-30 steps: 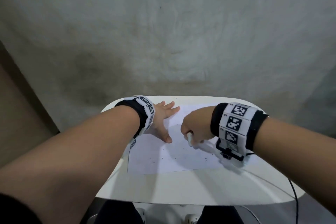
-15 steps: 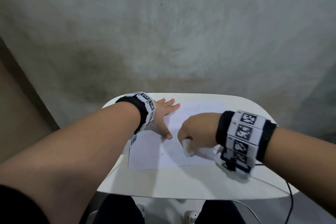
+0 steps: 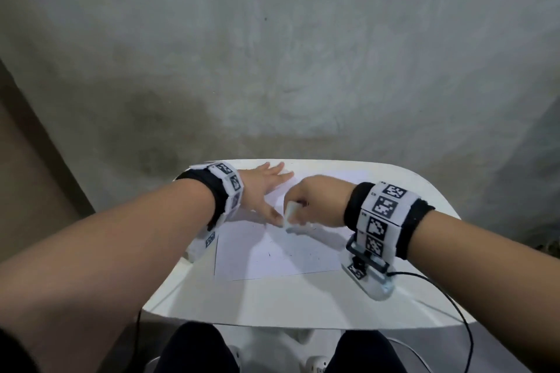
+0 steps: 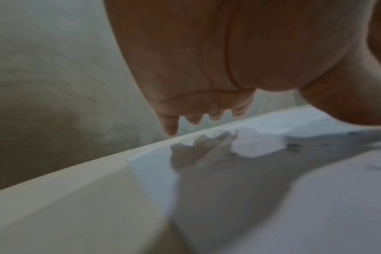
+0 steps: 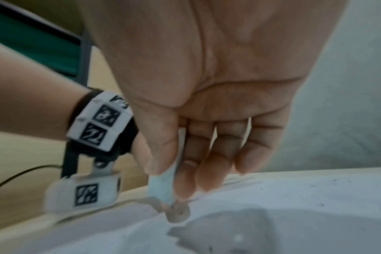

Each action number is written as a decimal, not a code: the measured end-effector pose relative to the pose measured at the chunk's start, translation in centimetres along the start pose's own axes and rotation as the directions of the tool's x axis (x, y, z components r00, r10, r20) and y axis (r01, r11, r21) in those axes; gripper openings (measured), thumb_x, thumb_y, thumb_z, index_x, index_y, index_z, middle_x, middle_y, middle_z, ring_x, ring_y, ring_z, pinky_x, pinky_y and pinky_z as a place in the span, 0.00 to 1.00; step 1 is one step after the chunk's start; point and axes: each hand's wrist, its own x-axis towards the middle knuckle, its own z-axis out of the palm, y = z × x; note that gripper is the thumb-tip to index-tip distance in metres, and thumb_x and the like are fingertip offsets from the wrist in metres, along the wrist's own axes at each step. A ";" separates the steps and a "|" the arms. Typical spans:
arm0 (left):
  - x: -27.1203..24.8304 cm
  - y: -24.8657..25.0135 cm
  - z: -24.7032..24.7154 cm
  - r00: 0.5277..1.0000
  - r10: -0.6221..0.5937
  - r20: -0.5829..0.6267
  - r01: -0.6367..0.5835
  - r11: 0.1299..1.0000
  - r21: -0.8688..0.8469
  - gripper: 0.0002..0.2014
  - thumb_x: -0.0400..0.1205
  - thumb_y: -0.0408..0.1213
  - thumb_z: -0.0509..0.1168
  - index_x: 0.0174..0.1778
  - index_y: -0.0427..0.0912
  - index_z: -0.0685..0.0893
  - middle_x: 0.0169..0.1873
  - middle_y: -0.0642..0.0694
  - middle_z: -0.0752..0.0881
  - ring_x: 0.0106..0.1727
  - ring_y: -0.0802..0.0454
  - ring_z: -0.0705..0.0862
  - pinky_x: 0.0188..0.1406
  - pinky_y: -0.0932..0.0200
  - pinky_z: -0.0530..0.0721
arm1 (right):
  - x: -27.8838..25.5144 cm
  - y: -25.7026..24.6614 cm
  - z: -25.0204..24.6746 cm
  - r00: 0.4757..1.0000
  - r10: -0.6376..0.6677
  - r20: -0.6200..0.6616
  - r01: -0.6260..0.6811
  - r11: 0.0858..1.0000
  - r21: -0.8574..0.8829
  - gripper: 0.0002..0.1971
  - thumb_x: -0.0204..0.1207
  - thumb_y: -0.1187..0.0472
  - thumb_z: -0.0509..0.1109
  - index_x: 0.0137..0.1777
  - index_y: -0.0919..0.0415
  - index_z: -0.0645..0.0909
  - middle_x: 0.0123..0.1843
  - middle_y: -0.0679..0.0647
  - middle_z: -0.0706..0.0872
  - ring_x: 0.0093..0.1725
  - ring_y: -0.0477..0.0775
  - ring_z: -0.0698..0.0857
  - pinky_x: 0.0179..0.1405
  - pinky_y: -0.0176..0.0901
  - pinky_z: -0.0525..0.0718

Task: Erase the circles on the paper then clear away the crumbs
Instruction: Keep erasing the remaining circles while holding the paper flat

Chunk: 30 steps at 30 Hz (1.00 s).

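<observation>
— Moved since half a second back? Shifted leftward and up the paper point(image 3: 272, 254), right up beside the left thumb.
— Left hand point(image 3: 262, 191)?
— Flat on the paper, fingers spread.
— Right hand point(image 3: 315, 203)?
— Pinching the eraser point(image 5: 164, 185), tip on the paper; crumbs point(image 3: 291, 254) scattered nearer, on the white surface point(image 3: 272, 303).

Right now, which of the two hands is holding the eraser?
The right hand: its thumb and fingers pinch the white eraser with its tip down on the paper. The left hand only lies flat, fingers spread, pressing the sheet.
</observation>
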 end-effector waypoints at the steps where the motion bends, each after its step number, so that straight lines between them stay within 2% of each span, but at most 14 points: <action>1: -0.5 -0.7 -0.2 1.000 -0.021 -0.003 0.021 1.000 -0.015 0.55 0.74 0.65 0.69 0.85 0.53 0.36 0.84 0.48 0.33 0.85 0.44 0.35 0.83 0.40 0.44 | 0.5 0.0 -0.2 0.999 0.001 -0.034 -0.001 1.000 -0.003 0.05 0.75 0.60 0.69 0.45 0.59 0.86 0.38 0.46 0.87 0.36 0.46 0.81 0.44 0.39 0.77; 4: -1.8 -2.6 -0.3 0.994 -0.099 0.046 0.099 0.995 0.017 0.51 0.77 0.64 0.66 0.85 0.53 0.38 0.84 0.48 0.34 0.85 0.43 0.37 0.83 0.40 0.44 | 2.2 -1.3 -0.3 1.000 -0.009 -0.014 0.008 0.995 -0.096 0.03 0.77 0.60 0.67 0.44 0.56 0.82 0.42 0.49 0.88 0.41 0.51 0.82 0.43 0.40 0.74; 7: -1.9 -3.3 0.9 0.992 -0.091 0.087 0.091 0.996 -0.003 0.50 0.75 0.66 0.66 0.84 0.62 0.39 0.85 0.48 0.38 0.86 0.42 0.40 0.82 0.33 0.47 | 4.1 -3.2 -0.2 0.999 -0.027 -0.020 0.021 0.971 -0.237 0.12 0.79 0.59 0.66 0.61 0.58 0.83 0.58 0.55 0.87 0.52 0.57 0.82 0.46 0.40 0.72; 9: -1.8 -3.2 1.8 0.992 -0.106 0.064 0.108 0.994 -0.017 0.47 0.78 0.63 0.66 0.84 0.64 0.39 0.85 0.49 0.37 0.86 0.43 0.40 0.81 0.32 0.47 | 4.6 -3.9 0.1 1.000 -0.023 0.004 0.024 0.950 -0.311 0.15 0.80 0.59 0.66 0.66 0.59 0.80 0.62 0.56 0.85 0.56 0.58 0.82 0.47 0.40 0.70; 10: -1.9 -3.2 2.1 0.992 -0.117 0.055 0.118 0.993 -0.018 0.46 0.79 0.61 0.65 0.84 0.62 0.40 0.85 0.50 0.36 0.86 0.45 0.39 0.82 0.34 0.46 | 4.4 -4.1 0.4 0.999 -0.042 0.020 0.047 0.937 -0.347 0.13 0.81 0.59 0.65 0.63 0.59 0.81 0.59 0.55 0.85 0.52 0.57 0.81 0.45 0.40 0.70; 12: -2.2 -3.2 2.3 0.991 -0.122 0.058 0.124 0.992 -0.021 0.46 0.80 0.61 0.63 0.84 0.60 0.38 0.84 0.52 0.34 0.85 0.48 0.37 0.82 0.38 0.43 | 3.1 -3.8 1.1 0.994 -0.092 0.053 0.105 0.921 -0.374 0.04 0.80 0.60 0.65 0.50 0.56 0.81 0.47 0.50 0.82 0.46 0.54 0.76 0.37 0.38 0.68; 14: -2.1 -3.6 2.3 0.991 -0.110 0.072 0.112 0.993 -0.023 0.47 0.80 0.62 0.62 0.84 0.59 0.36 0.84 0.54 0.33 0.85 0.49 0.35 0.82 0.39 0.42 | 0.9 -3.2 1.9 0.987 -0.130 0.099 0.158 0.919 -0.361 0.07 0.78 0.62 0.63 0.39 0.54 0.73 0.43 0.49 0.82 0.43 0.55 0.75 0.31 0.39 0.65; 17: -2.1 -3.9 2.3 0.992 -0.101 0.080 0.103 0.995 -0.015 0.47 0.80 0.64 0.61 0.83 0.60 0.34 0.83 0.54 0.32 0.85 0.49 0.35 0.81 0.38 0.42 | -1.7 -2.5 2.1 0.971 -0.113 0.210 0.176 0.934 -0.310 0.05 0.76 0.64 0.61 0.40 0.56 0.74 0.47 0.52 0.87 0.41 0.57 0.78 0.37 0.43 0.73; 19: -2.4 -3.6 2.4 0.992 -0.102 0.074 0.103 0.995 -0.006 0.47 0.80 0.64 0.60 0.83 0.59 0.34 0.83 0.54 0.32 0.85 0.49 0.35 0.82 0.38 0.43 | -1.2 -2.5 1.2 0.953 -0.057 0.299 0.142 0.952 -0.273 0.03 0.75 0.63 0.65 0.43 0.59 0.80 0.48 0.53 0.89 0.47 0.58 0.84 0.48 0.47 0.80; 21: -2.5 -3.3 2.4 0.992 -0.112 0.057 0.113 0.994 -0.002 0.46 0.81 0.61 0.61 0.84 0.58 0.35 0.83 0.53 0.32 0.85 0.48 0.36 0.82 0.37 0.44 | 0.7 -2.8 0.3 0.964 -0.042 0.263 0.110 0.962 -0.249 0.03 0.74 0.59 0.69 0.42 0.57 0.83 0.47 0.54 0.90 0.50 0.58 0.86 0.55 0.49 0.83; 24: -2.4 -3.0 2.4 0.992 -0.118 0.041 0.118 0.993 0.006 0.46 0.81 0.60 0.62 0.84 0.59 0.35 0.84 0.50 0.34 0.85 0.46 0.37 0.82 0.34 0.46 | 3.7 -3.7 -0.2 0.997 -0.044 0.059 0.060 0.948 -0.311 0.04 0.78 0.59 0.67 0.48 0.56 0.82 0.46 0.53 0.85 0.47 0.56 0.80 0.43 0.40 0.76; 26: -2.5 -2.9 2.4 0.991 -0.126 0.046 0.126 0.992 0.009 0.46 0.81 0.61 0.62 0.84 0.58 0.35 0.84 0.51 0.34 0.85 0.47 0.37 0.82 0.35 0.46 | 4.3 -3.8 0.3 0.999 -0.010 0.037 0.024 0.918 -0.396 0.02 0.80 0.60 0.64 0.48 0.56 0.78 0.45 0.53 0.81 0.46 0.55 0.77 0.38 0.40 0.72; 28: -2.7 -3.0 2.4 0.991 -0.122 0.051 0.123 0.992 -0.011 0.46 0.81 0.61 0.61 0.84 0.57 0.35 0.84 0.52 0.33 0.85 0.48 0.36 0.82 0.37 0.44 | 2.9 -3.5 1.2 0.998 -0.042 0.043 0.056 0.914 -0.402 0.04 0.80 0.61 0.63 0.43 0.56 0.75 0.41 0.50 0.79 0.44 0.56 0.77 0.38 0.42 0.71; 30: -2.8 -3.1 2.2 0.992 -0.106 0.063 0.108 0.993 -0.036 0.46 0.81 0.61 0.62 0.84 0.58 0.36 0.84 0.53 0.33 0.85 0.49 0.35 0.82 0.39 0.42 | 0.8 -2.9 2.1 0.993 -0.093 0.076 0.115 0.910 -0.399 0.05 0.78 0.62 0.61 0.42 0.56 0.75 0.40 0.51 0.82 0.40 0.56 0.76 0.33 0.42 0.69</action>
